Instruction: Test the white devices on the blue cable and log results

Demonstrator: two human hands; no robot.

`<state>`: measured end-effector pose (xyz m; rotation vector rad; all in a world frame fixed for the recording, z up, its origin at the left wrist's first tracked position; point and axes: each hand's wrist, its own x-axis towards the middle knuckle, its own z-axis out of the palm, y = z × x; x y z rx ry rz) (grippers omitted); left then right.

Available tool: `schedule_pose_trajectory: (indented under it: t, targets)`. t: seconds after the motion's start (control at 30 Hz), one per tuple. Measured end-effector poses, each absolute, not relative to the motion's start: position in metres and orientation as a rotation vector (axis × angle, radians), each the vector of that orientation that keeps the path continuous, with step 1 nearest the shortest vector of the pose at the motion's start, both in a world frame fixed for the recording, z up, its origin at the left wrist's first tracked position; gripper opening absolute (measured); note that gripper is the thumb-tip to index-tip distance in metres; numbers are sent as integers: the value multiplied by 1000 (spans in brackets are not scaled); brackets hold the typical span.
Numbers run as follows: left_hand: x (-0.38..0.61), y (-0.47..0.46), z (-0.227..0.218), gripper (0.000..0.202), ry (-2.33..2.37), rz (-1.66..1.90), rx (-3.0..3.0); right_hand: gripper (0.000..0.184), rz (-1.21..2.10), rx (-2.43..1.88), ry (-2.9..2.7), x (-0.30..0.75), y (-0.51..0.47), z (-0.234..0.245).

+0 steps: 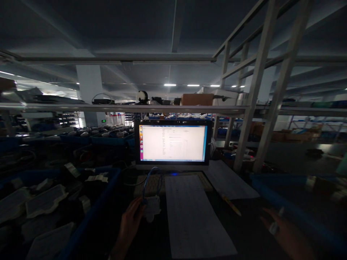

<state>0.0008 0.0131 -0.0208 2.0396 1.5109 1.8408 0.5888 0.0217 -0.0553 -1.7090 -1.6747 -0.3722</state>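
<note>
My left hand (131, 216) is at the near left of the desk, its fingers closed on the edge of a small pale box-shaped device (152, 207). A blue cable (146, 180) loops up from that device in front of the keyboard (138, 186). To the right, my right hand (284, 231) is blurred, with its fingers curled around a small whitish object (273, 228) whose kind I cannot make out. Between the hands a long white paper sheet (187, 213) lies partly over the keyboard. A yellow pen-like stick (231, 206) rests nearer my right hand.
A lit monitor (173, 144) stands behind the keyboard. On the left, a blue bin (112, 180) holds several pale housings; another blue bin (271, 193) sits at the right. A second paper (230, 180) lies beside the monitor. Above runs a shelf (121, 108) with metal posts (251, 94).
</note>
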Motion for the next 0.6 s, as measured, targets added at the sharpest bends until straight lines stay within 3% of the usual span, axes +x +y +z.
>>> schedule_pose_trajectory:
  t: [0.6]
  targets:
    - [4, 9, -15, 41, 1529, 1811, 1958, 46, -416, -1748, -1667, 592, 23, -61]
